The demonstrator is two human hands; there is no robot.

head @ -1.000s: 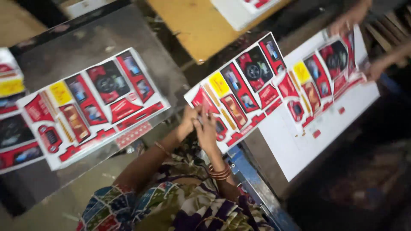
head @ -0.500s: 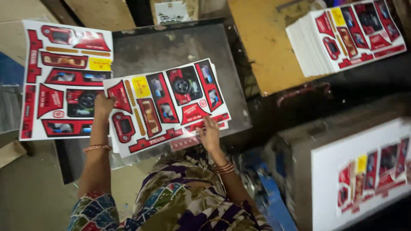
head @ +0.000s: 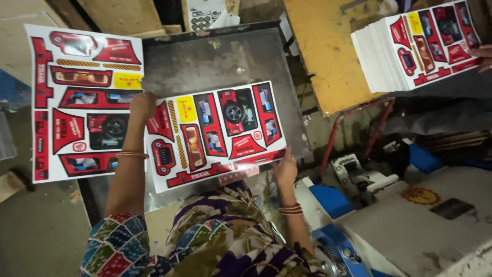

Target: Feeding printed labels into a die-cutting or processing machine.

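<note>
A white printed sheet (head: pixel 220 128) with red, yellow and black car-part shapes lies tilted on a grey metal plate (head: pixel 215 56). My left hand (head: pixel 142 105) grips its left edge. My right hand (head: pixel 285 168) holds its lower right corner. Both wrists carry bangles, and my patterned sleeves fill the bottom of the view.
A similar printed sheet (head: pixel 82 102) lies at the left, partly off the plate. A thick stack of such sheets (head: pixel 417 43) sits on a yellow board (head: pixel 323 51) at the top right, where another person's fingers (head: pixel 483 52) touch it. Blue and grey machine parts (head: pixel 359 179) stand at the right.
The view has swung left from the stack to the grey plate. My hands carried the sheet over and now hold it lower on the plate.
</note>
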